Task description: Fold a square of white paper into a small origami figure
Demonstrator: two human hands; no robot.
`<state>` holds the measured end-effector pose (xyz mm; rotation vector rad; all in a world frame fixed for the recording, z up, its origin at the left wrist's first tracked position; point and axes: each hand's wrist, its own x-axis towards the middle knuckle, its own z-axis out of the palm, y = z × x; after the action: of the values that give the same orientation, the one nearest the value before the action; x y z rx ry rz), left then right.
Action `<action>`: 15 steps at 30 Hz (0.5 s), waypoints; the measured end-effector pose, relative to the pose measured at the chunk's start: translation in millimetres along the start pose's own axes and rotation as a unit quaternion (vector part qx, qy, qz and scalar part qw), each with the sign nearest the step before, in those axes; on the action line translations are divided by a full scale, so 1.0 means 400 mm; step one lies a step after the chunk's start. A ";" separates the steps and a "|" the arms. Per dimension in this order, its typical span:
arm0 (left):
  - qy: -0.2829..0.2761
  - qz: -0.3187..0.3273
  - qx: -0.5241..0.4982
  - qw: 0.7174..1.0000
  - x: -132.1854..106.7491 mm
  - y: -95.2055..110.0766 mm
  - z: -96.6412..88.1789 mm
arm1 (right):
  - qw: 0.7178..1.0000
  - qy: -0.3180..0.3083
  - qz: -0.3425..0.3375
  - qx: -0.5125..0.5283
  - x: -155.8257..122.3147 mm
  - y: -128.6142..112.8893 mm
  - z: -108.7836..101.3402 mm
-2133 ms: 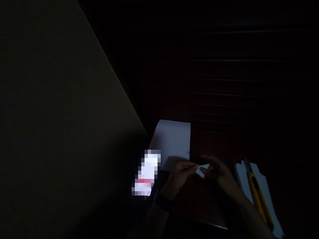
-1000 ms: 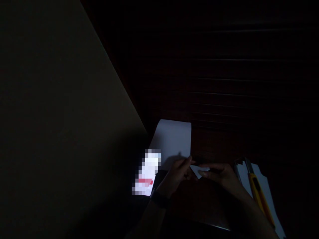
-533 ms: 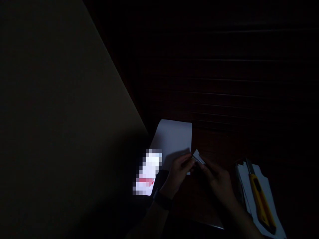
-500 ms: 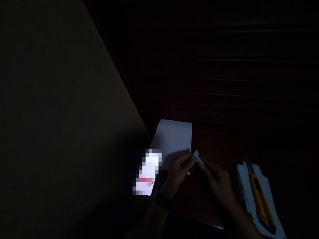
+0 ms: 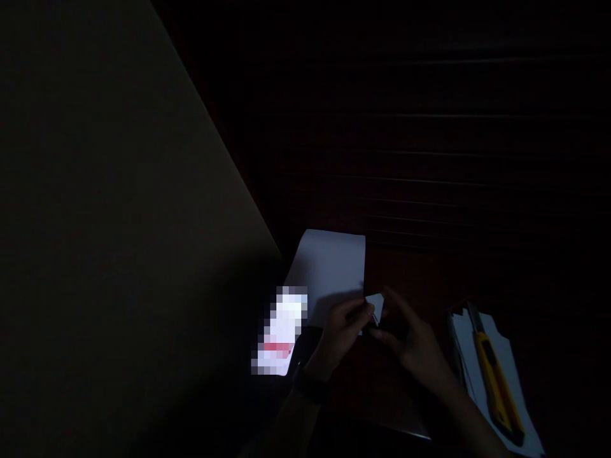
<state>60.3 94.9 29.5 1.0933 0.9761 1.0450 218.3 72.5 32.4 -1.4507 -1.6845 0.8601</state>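
The scene is very dark. My left hand point(image 5: 342, 327) and my right hand point(image 5: 405, 334) meet over a dark wooden table point(image 5: 415, 273), and both pinch a small white piece of paper point(image 5: 376, 303) between their fingertips. A dark watch or band sits on my left wrist point(image 5: 308, 385). A white sheet of paper point(image 5: 331, 270) lies flat just beyond my left hand.
A lit phone screen point(image 5: 281, 331) glows left of my left hand. At the right, a yellow utility knife point(image 5: 494, 381) lies on cut white paper point(image 5: 482, 356). A large tan board or wall point(image 5: 109, 242) fills the left side.
The small paper has been turned and shifted between my fingertips, rising from lower in front of the hands to the edge of the white sheet. Both hands stayed together.
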 end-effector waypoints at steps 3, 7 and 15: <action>-0.005 -0.005 0.026 1.000 -0.001 -0.005 0.003 | 1.000 0.018 -0.016 -0.007 0.011 0.005 -0.015; -0.036 -0.021 0.022 0.999 -0.001 -0.010 0.003 | 0.999 -0.015 -0.034 0.040 0.019 0.009 -0.036; -0.089 -0.062 -0.039 0.993 -0.016 0.016 -0.001 | 0.990 -0.014 0.069 0.120 0.025 0.018 -0.042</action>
<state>57.4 89.8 36.2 1.0291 0.8410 0.8625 235.5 83.6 35.8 -1.4045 -1.4560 1.1230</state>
